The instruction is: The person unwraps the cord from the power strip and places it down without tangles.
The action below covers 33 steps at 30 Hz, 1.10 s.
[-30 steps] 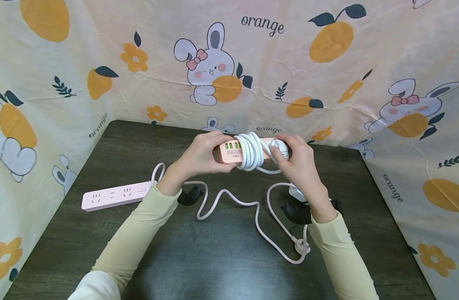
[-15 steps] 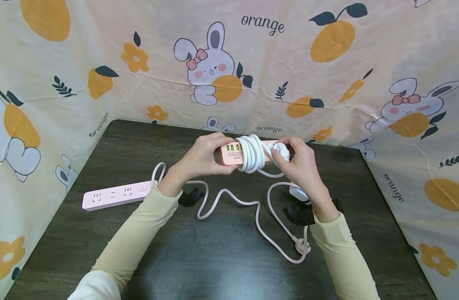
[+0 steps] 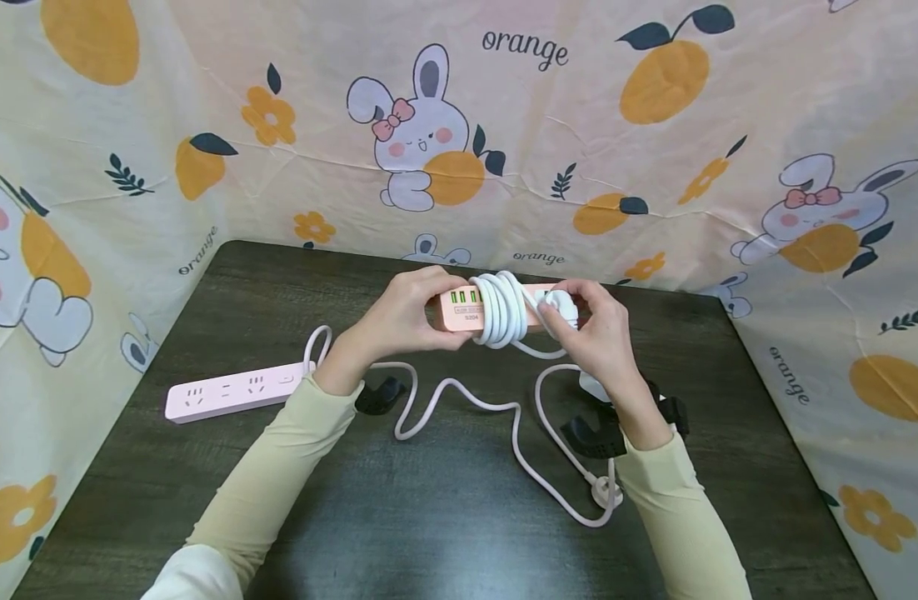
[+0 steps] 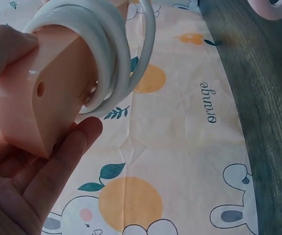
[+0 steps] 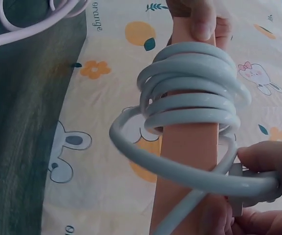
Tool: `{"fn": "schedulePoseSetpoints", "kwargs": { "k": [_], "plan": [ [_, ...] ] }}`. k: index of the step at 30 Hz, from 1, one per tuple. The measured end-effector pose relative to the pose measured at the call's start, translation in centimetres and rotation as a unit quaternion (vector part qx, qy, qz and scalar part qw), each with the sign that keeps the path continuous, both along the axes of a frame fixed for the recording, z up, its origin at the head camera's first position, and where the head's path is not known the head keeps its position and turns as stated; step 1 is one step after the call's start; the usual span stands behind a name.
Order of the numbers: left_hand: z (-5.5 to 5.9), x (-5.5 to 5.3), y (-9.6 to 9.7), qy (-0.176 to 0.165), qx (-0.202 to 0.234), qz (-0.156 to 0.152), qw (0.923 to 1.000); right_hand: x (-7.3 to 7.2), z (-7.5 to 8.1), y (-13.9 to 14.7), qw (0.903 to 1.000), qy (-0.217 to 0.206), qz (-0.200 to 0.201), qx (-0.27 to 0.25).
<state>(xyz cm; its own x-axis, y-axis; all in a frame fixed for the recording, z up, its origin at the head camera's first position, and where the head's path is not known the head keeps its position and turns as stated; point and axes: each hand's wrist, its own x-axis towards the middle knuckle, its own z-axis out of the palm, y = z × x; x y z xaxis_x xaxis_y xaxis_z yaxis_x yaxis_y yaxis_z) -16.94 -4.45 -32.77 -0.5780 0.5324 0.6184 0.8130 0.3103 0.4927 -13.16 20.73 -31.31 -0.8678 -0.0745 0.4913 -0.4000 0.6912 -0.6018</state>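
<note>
Raised above the dark table, a peach power strip [image 3: 462, 310] has its white cord [image 3: 501, 310] wound several times around its middle. My left hand [image 3: 410, 312] grips the strip's left end, thumb on one side and fingers on the other, as the left wrist view shows. At the opposite end, my right hand [image 3: 597, 325] pinches the white plug [image 3: 562, 304] against the strip. A loose loop of cord hangs below that end and runs up to the plug in the right wrist view [image 5: 236, 188]. Green USB ports show beside the coils.
On the table's left lies a pink power strip [image 3: 234, 392]. Its pale cord [image 3: 496, 408] snakes across the middle to a round plug [image 3: 605, 492] at the right. A white block [image 3: 594, 386] sits partly behind my right wrist. Patterned cloth [image 3: 549, 108] hangs behind and beside the table.
The wrapped strip has sunk very slightly. My right hand has shifted a little lower, still at the plug; my left hand keeps its grip.
</note>
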Motion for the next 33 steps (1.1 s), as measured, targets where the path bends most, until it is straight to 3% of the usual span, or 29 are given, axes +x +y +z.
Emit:
{"fn": "schedulePoseSetpoints", "kwargs": {
  "k": [1, 4, 6, 8, 10, 13, 16, 19, 24, 28, 30, 33],
  "plan": [
    [0.0, 0.0, -0.1, 0.002, -0.001, -0.001, 1.0000, 0.0, 0.0, 0.0, 0.9999, -0.011, 0.004, -0.005],
    [-0.2, 0.0, -0.1, 0.002, -0.001, -0.002, 1.0000, -0.1, 0.0, 0.1, 0.9931, -0.056, 0.042, -0.094],
    [-0.4, -0.1, -0.1, -0.006, 0.002, -0.002, 1.0000, 0.0, 0.1, 0.1, 0.9878, -0.057, 0.062, -0.131],
    [-0.6, -0.2, -0.2, -0.012, 0.007, 0.002, 0.9999, 0.3, 0.3, 0.0, 0.9849, -0.036, 0.093, -0.142],
    [-0.8, -0.4, -0.3, -0.016, 0.016, 0.009, 0.9997, 0.7, 0.4, -0.2, 0.9901, 0.018, 0.105, -0.091],
    [-0.9, -0.6, -0.7, -0.020, 0.035, 0.028, 0.9988, 1.4, 0.4, -0.7, 0.9880, 0.089, 0.118, -0.046],
    [-0.8, -0.7, -1.2, -0.031, 0.063, 0.044, 0.9965, 2.0, -0.3, -0.9, 0.9861, 0.118, 0.099, -0.064],
    [-0.5, -0.7, -1.8, -0.046, 0.096, 0.049, 0.9932, 2.4, -1.9, -0.8, 0.9859, 0.105, 0.066, -0.112],
    [0.0, -0.3, -2.7, -0.083, 0.138, 0.028, 0.9866, 1.7, -4.4, -0.2, 0.9792, -0.005, 0.018, -0.202],
    [0.0, 0.2, -3.1, -0.106, 0.135, -0.009, 0.9851, 0.1, -4.7, 0.8, 0.9685, -0.071, -0.029, -0.237],
    [-0.1, 0.4, -3.2, -0.112, 0.128, -0.028, 0.9850, -0.7, -4.3, 1.4, 0.9647, -0.061, -0.031, -0.254],
    [-0.1, 0.6, -3.3, -0.114, 0.117, -0.046, 0.9855, -1.5, -3.1, 2.4, 0.9575, -0.006, -0.011, -0.288]
  ]
}}
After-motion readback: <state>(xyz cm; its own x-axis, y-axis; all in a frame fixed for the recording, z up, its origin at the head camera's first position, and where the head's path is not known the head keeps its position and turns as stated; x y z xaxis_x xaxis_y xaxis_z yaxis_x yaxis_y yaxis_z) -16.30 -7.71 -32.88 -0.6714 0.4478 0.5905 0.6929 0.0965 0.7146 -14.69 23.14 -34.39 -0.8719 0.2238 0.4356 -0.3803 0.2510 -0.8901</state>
